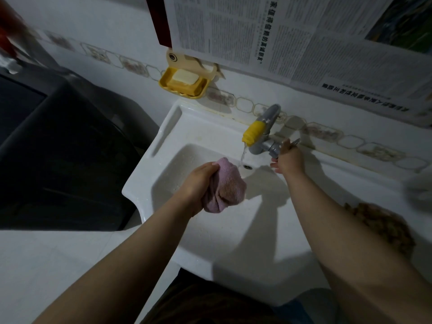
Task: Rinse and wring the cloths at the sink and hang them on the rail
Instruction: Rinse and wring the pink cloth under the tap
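A bunched pink cloth [224, 185] is gripped in my left hand [198, 185] over the white sink [149, 183], just left of the drain. My right hand [288, 159] is on the handle of the grey tap [264, 129] at the back of the sink. The tap has a yellow spout tip, and a thin stream of water runs from it past the cloth's upper right edge. A brown patterned cloth [383, 225] lies on the sink's right ledge, beside my right forearm. No rail is in view.
A yellow soap dish [184, 84] with a bar of soap hangs on the tiled wall behind the sink. Newspaper sheets [304, 38] cover the wall above. A dark appliance [58, 148] stands close to the sink's left side.
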